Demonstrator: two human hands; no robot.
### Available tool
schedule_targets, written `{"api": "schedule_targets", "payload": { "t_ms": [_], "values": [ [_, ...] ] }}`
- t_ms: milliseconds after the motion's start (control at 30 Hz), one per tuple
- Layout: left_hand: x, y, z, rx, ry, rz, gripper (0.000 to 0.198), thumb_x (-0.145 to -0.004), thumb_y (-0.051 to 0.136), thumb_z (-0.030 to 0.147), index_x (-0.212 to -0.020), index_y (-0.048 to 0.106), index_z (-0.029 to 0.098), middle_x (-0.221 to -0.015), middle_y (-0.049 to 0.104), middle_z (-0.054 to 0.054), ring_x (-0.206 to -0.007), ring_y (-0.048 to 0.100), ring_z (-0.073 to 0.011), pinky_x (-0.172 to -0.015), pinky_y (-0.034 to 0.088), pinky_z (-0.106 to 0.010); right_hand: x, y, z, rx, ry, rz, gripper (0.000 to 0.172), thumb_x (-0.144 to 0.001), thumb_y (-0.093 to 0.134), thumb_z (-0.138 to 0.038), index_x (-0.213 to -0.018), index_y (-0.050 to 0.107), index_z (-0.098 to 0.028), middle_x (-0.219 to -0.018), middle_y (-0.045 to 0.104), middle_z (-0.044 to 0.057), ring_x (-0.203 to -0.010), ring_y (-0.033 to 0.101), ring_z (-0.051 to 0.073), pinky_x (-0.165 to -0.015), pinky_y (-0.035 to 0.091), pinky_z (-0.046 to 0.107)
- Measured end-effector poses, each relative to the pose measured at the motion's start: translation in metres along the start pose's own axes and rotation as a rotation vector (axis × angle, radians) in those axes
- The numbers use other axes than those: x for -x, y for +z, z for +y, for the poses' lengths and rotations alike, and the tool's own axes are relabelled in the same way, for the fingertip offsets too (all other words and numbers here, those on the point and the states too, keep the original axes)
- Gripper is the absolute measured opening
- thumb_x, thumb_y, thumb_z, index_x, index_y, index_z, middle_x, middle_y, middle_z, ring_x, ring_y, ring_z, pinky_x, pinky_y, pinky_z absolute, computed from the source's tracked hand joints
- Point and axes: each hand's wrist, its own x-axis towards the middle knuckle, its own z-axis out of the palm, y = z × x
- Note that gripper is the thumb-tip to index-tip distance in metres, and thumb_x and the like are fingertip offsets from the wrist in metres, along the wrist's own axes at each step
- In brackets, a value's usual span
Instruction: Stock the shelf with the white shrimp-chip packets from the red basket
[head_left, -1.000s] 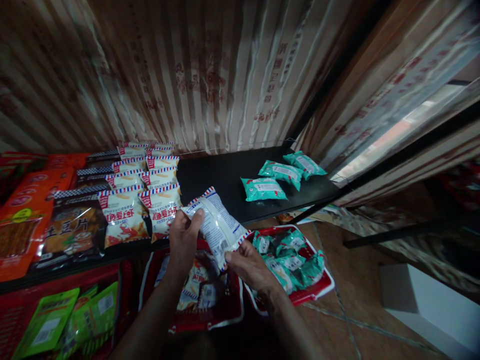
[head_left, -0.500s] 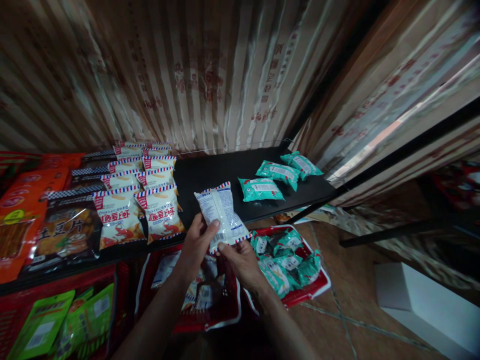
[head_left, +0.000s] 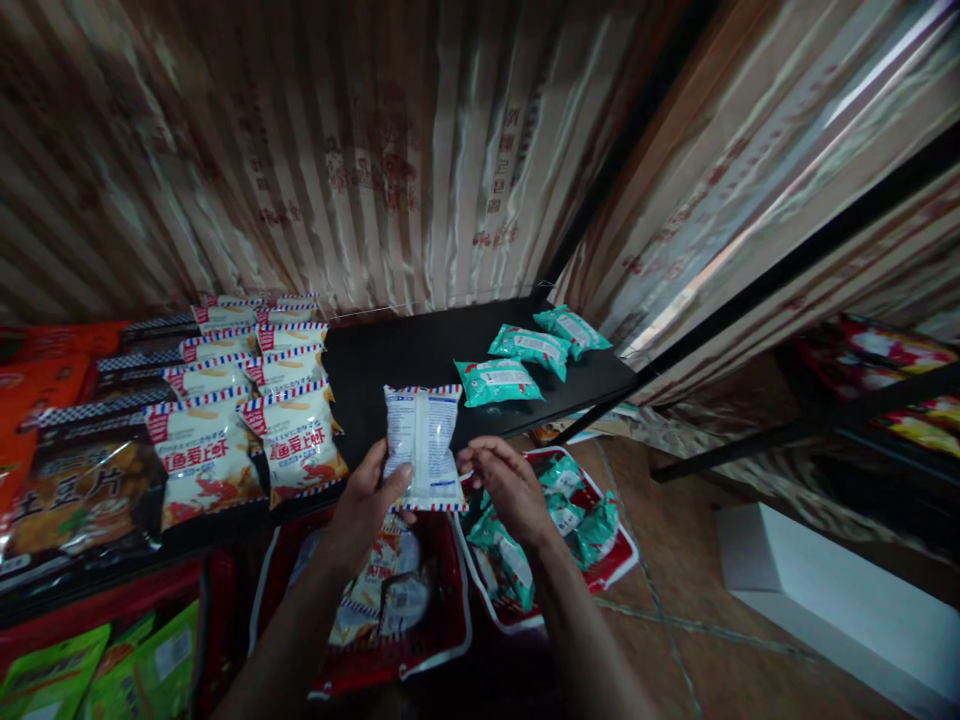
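Observation:
My left hand (head_left: 375,495) grips a snack bag (head_left: 422,445) by its left side, thumb on its face. The bag is upright, its printed back toward me, with red, white and blue striped edges. Just right of the bag, my right hand (head_left: 510,485) is off it, fingers partly curled and apart with nothing in them. Matching snack bags (head_left: 292,440) stand in two rows on the black shelf (head_left: 382,350), left of my hands. Several teal snack bags (head_left: 499,383) lie on the shelf at the right.
Below the shelf, one red basket (head_left: 465,620) holds more striped bags and another red basket (head_left: 626,560) holds teal bags. Green packets (head_left: 161,660) fill a basket at lower left. Brown potato-slice bags (head_left: 82,480) stand at left. A white box (head_left: 832,590) sits on the tiled floor.
My right hand has let go of the snack bag and moved right. The bag has turned from tilted to nearly straight upright in my left hand. The view has shifted slightly to the right.

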Motion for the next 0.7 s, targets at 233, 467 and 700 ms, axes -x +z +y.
{"api": "schedule_targets", "payload": {
  "t_ms": [233,467,700],
  "values": [
    [0.0,0.001,-0.013,-0.091,-0.066,-0.12,0.049,-0.074,0.066,0.036,-0.117,0.055,0.016,-0.098,0.068,-0.007,-0.075,0.063,-0.0174,-0.074,0.051,-0.031,-0.002,0.014,0.0,-0.121,0.005,0.046,0.035,-0.073,0.069,-0.049,-0.094,0.069,-0.02,-0.084,0.074,0.005,-0.084,0.067,0.023,-0.072,0.051,0.033],
    [0.003,0.005,-0.012,0.118,-0.087,-0.046,0.056,-0.073,0.069,0.04,-0.121,0.055,0.017,-0.115,0.065,-0.01,-0.097,0.063,-0.0215,-0.085,0.048,-0.032,-0.011,0.012,0.001,-0.302,-0.03,0.329,0.027,-0.064,0.079,-0.039,-0.082,0.072,-0.019,-0.082,0.075,0.003,-0.075,0.069,0.02,-0.072,0.054,0.033],
    [0.008,0.016,-0.019,0.039,-0.143,-0.06,0.042,-0.075,0.066,0.043,-0.105,0.064,0.013,-0.095,0.071,-0.01,-0.078,0.067,-0.0206,-0.066,0.054,-0.031,-0.013,0.019,0.007,-0.259,-0.084,0.406,0.022,-0.066,0.077,-0.04,-0.075,0.071,-0.02,-0.074,0.074,0.0,-0.069,0.066,0.016,-0.066,0.054,0.029]
  ]
}}
